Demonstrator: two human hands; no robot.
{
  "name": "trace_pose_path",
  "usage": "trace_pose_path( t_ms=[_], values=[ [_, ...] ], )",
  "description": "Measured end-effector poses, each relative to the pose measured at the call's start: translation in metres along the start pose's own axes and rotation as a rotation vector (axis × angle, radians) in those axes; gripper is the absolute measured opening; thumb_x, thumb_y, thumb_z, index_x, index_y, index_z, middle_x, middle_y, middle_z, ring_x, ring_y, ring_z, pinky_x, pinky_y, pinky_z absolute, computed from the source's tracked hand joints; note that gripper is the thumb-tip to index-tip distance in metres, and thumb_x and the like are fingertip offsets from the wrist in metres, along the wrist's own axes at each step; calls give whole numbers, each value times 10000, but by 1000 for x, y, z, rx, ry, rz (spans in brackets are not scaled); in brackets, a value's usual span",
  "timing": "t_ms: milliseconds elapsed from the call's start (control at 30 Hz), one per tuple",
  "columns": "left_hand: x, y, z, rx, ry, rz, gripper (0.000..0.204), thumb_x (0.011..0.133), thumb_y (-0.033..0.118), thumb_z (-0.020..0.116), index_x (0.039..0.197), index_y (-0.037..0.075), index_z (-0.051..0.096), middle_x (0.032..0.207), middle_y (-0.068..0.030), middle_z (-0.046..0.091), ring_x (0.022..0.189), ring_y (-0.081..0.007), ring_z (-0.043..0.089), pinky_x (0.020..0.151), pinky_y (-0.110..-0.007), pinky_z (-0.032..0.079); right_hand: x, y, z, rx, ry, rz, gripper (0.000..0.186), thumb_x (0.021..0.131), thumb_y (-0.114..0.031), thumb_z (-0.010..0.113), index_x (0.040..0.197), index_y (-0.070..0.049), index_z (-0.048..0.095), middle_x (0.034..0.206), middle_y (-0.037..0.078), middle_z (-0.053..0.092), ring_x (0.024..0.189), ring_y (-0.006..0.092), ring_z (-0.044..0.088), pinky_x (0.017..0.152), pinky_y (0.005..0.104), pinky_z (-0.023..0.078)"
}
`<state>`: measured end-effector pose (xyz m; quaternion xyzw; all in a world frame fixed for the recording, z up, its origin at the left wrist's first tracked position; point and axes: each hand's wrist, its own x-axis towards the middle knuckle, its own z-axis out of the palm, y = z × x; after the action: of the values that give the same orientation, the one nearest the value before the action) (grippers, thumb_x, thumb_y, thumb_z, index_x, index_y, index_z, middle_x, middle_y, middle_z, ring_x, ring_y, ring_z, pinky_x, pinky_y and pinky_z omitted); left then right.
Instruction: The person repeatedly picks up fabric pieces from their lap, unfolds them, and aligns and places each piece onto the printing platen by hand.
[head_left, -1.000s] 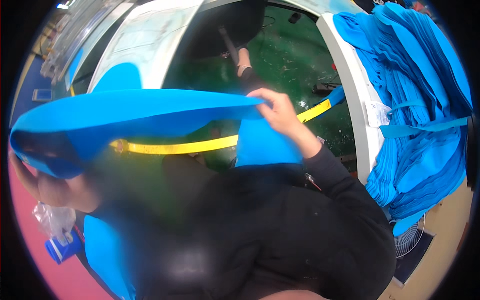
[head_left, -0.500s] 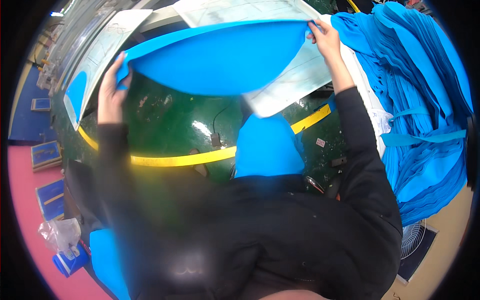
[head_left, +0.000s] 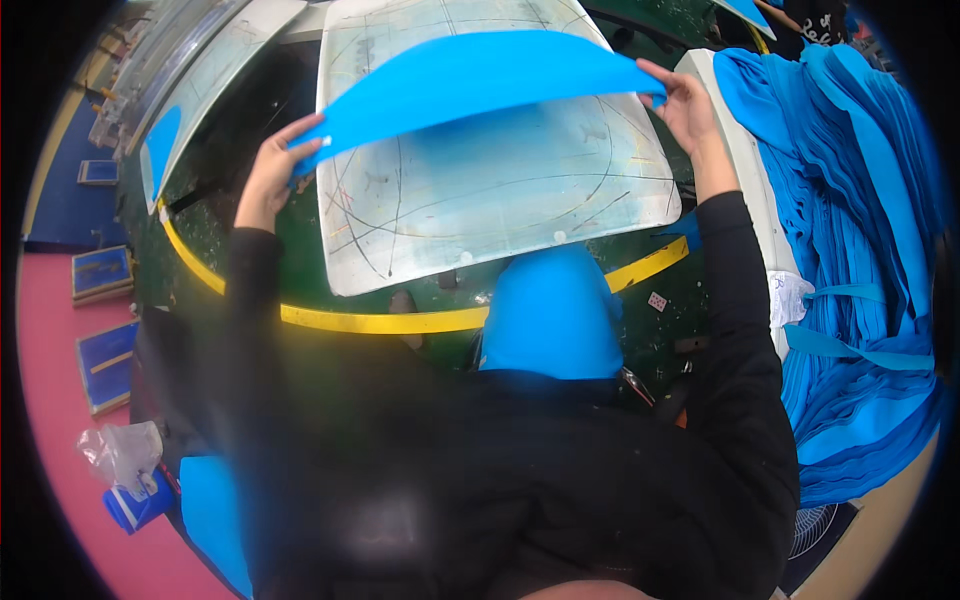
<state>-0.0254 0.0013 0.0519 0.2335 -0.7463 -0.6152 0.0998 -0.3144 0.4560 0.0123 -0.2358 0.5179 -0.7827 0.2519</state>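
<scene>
A bright blue fabric piece is stretched between my two hands, its upper edge curved. My left hand pinches its left end, near a small white mark. My right hand grips the opposite end between thumb and fingers. Behind and below the fabric is a pale, worn board, covered with dark curved and crossing lines. The fabric hangs over the board's far half; whether it touches the surface I cannot tell.
To the right, a large stack of blue fabric lies on a white support, tied with blue strips. Another pale board stands left, a blue piece on its corner. A yellow curved rail crosses before me. A person's arm shows at the top right.
The lined board has swung in beneath the fabric, over the green floor. The fabric, hanging in a downward bow before, is now pulled into an upward arc. Both hands still hold it.
</scene>
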Motion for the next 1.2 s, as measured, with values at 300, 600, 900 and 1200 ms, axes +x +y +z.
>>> trace_pose_path(
  t_ms=[300, 600, 900, 1200],
  values=[
    [-47, -68, 13, 170, -89, -133, 430, 769, -13, 635, 1187, 84, 603, 1152, -93, 580, 929, -140, 563, 848, -239, 450, -56, 55, 11, -475, 353, 240, 263, 833, -47, 595, 1081, -88, 672, 981, 43, 644, 799, 96, 540, 743, 216, 446],
    [-63, -80, 14, 158, -66, -153, 452, 753, -44, 630, 1187, 78, 600, 1172, -94, 577, 958, -141, 563, 863, -237, 438, -91, 59, 27, -715, 393, 210, 290, 813, -9, 593, 1082, -87, 671, 1019, 69, 650, 810, 95, 566, 739, 218, 462],
    [-71, -76, 20, 265, -33, -134, 456, 752, -51, 627, 1185, 90, 604, 1211, -115, 566, 1020, -166, 562, 894, -254, 428, -93, 68, 14, -777, 353, 153, 294, 792, -12, 604, 1070, -75, 673, 1057, 101, 650, 876, 131, 599, 784, 237, 469],
    [-71, -79, 23, 416, -15, -59, 438, 733, -1, 658, 1158, 95, 620, 1187, -131, 584, 1015, -184, 577, 892, -272, 439, -95, 68, 13, -858, 357, 124, 303, 767, -30, 624, 1061, -81, 675, 1063, 101, 650, 922, 173, 610, 832, 270, 460]
  ],
)
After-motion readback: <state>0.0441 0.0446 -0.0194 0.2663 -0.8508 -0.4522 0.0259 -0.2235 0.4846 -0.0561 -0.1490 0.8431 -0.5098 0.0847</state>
